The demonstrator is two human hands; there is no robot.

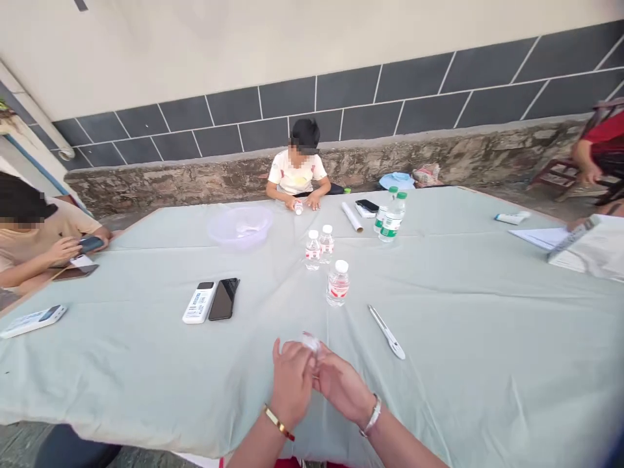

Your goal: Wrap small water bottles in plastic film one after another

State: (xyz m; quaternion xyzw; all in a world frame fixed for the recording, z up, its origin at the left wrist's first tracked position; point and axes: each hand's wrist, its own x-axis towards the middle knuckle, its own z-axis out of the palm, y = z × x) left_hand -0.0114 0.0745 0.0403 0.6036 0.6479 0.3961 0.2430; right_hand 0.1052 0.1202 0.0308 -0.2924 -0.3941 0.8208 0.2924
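My left hand (291, 380) and my right hand (344, 385) meet above the near part of the table. Between their fingers is a small clear, whitish plastic piece (311, 342) with a reddish edge; its kind is too blurred to make out. The left fingers curl over it from one side, while the right fingers close on it from the other. Just beyond my hands stands a small water bottle (337, 286) with a white cap and a red label. To the right of them lies a white utility knife (387, 333).
Two more small bottles (312, 252) stand farther back, near two larger green-capped bottles (392, 220). A power bank (199, 304) and a phone (224, 300) lie left. A translucent basin (214, 235) is farther off. People (297, 174) sit around the cloth-covered table (146, 370).
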